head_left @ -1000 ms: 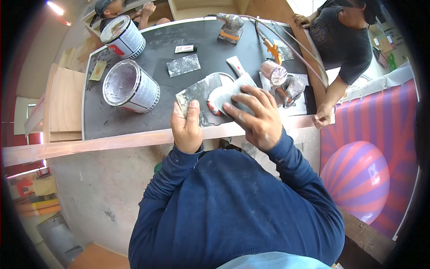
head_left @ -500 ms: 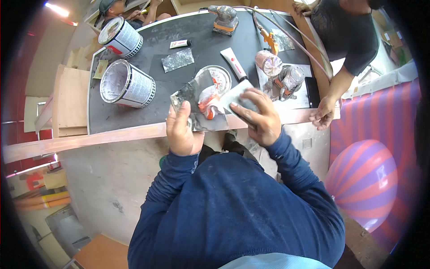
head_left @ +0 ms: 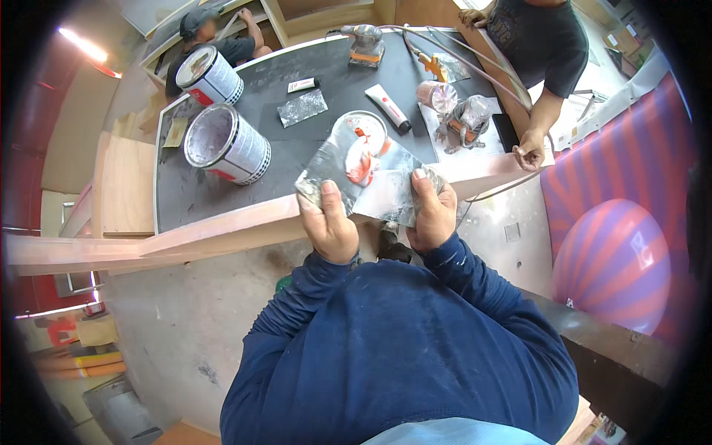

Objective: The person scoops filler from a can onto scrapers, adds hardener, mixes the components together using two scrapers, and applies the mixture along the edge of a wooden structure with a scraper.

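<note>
My left hand pinches a flat, smeared metal putty spreader by its near corner, thumb on top. White putty streaked with orange-red sits on that blade. Closed on a second flat spreader, my right hand has its thumb on the upper face. The two blades meet or overlap below the putty; which lies on top is hard to tell. Just beyond them, a round tin lid rests on the dark tabletop, carrying some orange-red paste. Both hands are above the table's near edge.
Two putty tins stand at the left. A white tube, a small tube, a grey abrasive sheet and two sanders lie about. A co-worker's hand is at the right edge. A striped balloon hangs right.
My right hand has turned and drawn nearer my left, bringing its spreader against the other blade. The left-hand spreader now lies flatter. The co-worker at the right has shifted slightly, and the view has moved.
</note>
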The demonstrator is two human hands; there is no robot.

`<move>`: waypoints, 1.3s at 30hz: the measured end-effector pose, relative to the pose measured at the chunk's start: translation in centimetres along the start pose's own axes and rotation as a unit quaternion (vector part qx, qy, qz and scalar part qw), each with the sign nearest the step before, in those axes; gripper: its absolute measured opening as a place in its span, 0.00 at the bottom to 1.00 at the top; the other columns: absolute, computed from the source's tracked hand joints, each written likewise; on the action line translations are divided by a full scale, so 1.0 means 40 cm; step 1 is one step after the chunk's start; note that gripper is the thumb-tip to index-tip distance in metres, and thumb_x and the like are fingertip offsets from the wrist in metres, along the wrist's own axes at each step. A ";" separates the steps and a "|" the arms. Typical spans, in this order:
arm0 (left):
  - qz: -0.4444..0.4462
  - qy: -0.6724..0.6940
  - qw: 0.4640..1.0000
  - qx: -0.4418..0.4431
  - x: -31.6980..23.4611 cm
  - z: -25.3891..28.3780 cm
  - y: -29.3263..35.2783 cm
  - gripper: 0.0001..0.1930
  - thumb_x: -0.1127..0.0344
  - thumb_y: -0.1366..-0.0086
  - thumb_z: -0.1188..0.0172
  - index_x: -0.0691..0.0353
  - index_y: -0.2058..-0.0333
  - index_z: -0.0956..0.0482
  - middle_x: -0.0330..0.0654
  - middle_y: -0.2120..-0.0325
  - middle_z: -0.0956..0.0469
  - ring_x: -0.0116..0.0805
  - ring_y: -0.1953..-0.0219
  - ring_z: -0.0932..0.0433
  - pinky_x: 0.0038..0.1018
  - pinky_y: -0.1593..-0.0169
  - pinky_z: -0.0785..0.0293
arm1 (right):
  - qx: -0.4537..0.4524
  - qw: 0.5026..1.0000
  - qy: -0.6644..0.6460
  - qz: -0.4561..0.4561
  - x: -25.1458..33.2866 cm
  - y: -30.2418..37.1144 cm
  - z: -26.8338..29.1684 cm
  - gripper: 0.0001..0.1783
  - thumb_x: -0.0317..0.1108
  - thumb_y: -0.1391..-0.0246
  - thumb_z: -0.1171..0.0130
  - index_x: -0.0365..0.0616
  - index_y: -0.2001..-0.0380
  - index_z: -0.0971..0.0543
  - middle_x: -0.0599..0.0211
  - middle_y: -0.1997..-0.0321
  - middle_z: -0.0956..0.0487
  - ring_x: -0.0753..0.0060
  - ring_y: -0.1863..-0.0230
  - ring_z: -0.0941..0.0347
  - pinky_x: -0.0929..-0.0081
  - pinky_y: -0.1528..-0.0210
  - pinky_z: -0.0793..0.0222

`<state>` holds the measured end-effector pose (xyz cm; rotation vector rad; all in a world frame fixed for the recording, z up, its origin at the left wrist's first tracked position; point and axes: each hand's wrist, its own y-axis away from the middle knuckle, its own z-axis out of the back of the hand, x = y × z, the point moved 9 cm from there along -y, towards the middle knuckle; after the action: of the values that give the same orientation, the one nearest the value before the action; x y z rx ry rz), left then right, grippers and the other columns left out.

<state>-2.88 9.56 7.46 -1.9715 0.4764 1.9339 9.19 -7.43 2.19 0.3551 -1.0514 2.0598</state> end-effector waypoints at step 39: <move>0.091 0.306 0.942 0.102 0.093 -0.191 0.296 0.18 0.72 0.28 0.53 0.68 0.41 0.35 0.43 0.48 0.27 0.30 0.47 0.28 0.27 0.43 0.32 | 0.151 0.981 0.027 0.123 -0.008 0.031 0.490 0.31 0.11 0.55 0.42 0.53 0.49 0.19 0.57 0.51 0.25 0.50 0.51 0.23 0.62 0.53 0.23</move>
<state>-1.51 -4.50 3.82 -2.4285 1.0018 1.2494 6.56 -23.31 13.44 0.3308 -0.7803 2.4450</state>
